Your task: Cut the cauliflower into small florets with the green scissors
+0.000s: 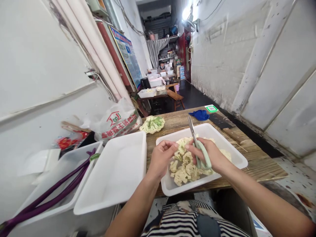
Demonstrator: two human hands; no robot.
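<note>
My left hand [160, 157] is pinched around a pale cauliflower floret [182, 144] above a white plastic tray [232, 159]. In my right hand [211, 152] are scissors [205, 156] with light green handles, their blades pointing up and away from me. The right thumb and fingertips come close to the same floret; whether they touch it I cannot tell. Several cut cauliflower florets [184, 173] lie in the tray beneath both hands. A larger cauliflower piece [152, 124] with green stems rests on the wooden table [261, 164], beyond the tray to the left.
Left of me are a white tray [115, 171] and a bin [81, 194] with long purple eggplants [56, 187] across it. A plastic bag [118, 120] stands behind. A cleaver [233, 134] and blue cloth-like item [199, 115] lie at the table's far right. Another person [162, 68] sits farther back.
</note>
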